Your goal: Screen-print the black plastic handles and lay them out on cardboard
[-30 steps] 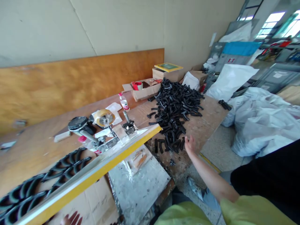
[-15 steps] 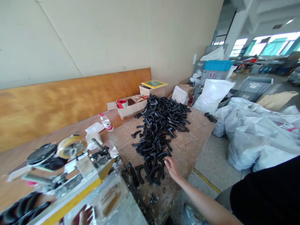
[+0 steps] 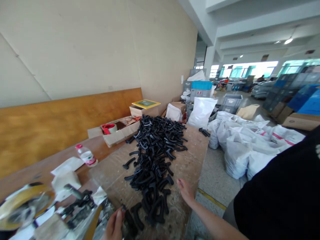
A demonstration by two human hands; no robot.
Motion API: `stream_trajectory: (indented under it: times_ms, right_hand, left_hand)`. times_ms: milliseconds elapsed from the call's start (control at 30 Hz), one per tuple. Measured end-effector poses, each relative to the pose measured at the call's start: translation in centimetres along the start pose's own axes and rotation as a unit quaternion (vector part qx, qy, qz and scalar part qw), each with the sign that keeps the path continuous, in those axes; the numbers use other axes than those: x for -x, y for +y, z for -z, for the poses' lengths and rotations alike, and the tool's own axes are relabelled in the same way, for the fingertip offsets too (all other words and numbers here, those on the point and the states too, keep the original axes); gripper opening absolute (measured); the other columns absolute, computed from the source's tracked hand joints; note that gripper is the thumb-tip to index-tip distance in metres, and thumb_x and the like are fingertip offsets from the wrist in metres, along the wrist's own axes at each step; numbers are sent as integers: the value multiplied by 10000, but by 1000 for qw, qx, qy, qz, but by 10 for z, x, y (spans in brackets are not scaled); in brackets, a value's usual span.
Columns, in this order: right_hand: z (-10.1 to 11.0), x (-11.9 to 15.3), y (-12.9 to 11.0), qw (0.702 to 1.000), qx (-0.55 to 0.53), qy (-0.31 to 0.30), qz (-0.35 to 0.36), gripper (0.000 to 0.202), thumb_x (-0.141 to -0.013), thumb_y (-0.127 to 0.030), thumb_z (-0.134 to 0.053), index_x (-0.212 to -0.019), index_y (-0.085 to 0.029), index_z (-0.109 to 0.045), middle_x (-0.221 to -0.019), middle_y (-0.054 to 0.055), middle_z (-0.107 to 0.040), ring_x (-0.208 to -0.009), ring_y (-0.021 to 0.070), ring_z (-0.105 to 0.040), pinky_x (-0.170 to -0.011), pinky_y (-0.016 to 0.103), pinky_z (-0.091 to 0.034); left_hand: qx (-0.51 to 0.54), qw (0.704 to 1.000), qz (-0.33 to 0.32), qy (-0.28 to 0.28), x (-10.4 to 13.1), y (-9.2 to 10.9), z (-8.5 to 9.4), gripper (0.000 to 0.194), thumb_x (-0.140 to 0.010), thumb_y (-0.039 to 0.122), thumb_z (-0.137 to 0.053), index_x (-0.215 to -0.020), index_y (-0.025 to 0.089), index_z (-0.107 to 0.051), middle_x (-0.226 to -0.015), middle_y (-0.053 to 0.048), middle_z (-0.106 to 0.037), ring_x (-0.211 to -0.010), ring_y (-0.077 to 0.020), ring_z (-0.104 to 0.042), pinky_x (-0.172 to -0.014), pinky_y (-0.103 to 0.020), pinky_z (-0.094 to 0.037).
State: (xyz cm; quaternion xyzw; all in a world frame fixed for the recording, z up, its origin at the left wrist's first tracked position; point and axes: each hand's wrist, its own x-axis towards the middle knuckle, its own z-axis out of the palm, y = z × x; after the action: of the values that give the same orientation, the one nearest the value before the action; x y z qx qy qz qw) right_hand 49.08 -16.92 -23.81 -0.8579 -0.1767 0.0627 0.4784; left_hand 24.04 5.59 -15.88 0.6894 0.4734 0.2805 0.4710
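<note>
My left hand [image 3: 115, 225] is at the bottom of the view, its fingers close together at the upper end of a black plastic handle [image 3: 130, 222] lying on the table. Part of that hand is cut off by the frame edge. My right hand [image 3: 185, 190] hovers by the right side of the pile, fingers loosely bent and holding nothing that I can see. Between and beyond both hands spreads a big heap of curved black handles [image 3: 160, 136], with several loose ones [image 3: 153, 208] at its near end.
Left of the pile are a water bottle [image 3: 86, 155], a roll of tape [image 3: 25, 203], a metal clamp fixture [image 3: 80, 196] and an open cardboard box [image 3: 122, 131]. White sacks [image 3: 235, 156] stand on the floor to the right. A wall runs behind the table.
The view has swung right. My left hand has moved from over the fixture to the near handles. My right hand has drawn slightly away from the pile.
</note>
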Motion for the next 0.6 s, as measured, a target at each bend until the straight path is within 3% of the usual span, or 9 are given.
stream_trajectory:
  times_ms: [167, 333, 433, 600]
  right_hand:
    - [21, -59, -2, 999, 10, 31, -8, 538, -867, -576, -347, -1012, -181, -682, -1031, 138, -690, -976, 273, -631, -899, 401, -463]
    - [41, -158, 25, 996, 50, 64, -23, 588, -855, -579, -352, -1073, -131, -664, -1074, 168, -676, -983, 273, -621, -907, 403, -451]
    - [50, -229, 52, 992, 70, 88, -60, 614, -850, -566, -364, -1143, -102, -638, -1141, 190, -656, -1065, 291, -599, -954, 415, -425]
    - [58, -331, 97, 983, 117, 109, -85, 700, -841, -588, -398, -1275, -66, -568, -1303, 222, -568, -1220, 339, -506, -1031, 464, -364]
  left_hand:
    - [-9, 997, -32, -70, -40, 46, -29, 442, -808, 563, -467, -1013, 214, -643, -1054, -73, -723, -1069, -261, -645, -944, -378, -496]
    - [-44, 995, -57, -65, -97, 85, -80, 464, -873, 554, -406, -1058, 197, -638, -1062, -92, -709, -1039, -266, -636, -901, -362, -475]
    - [-63, 995, -57, -47, -138, 97, -112, 471, -895, 540, -386, -1116, 205, -633, -1110, -88, -696, -1078, -267, -616, -930, -365, -447]
    - [-71, 996, -42, -19, -216, 99, -164, 489, -904, 546, -370, -1133, 207, -637, -1168, -91, -679, -1131, -261, -590, -977, -360, -417]
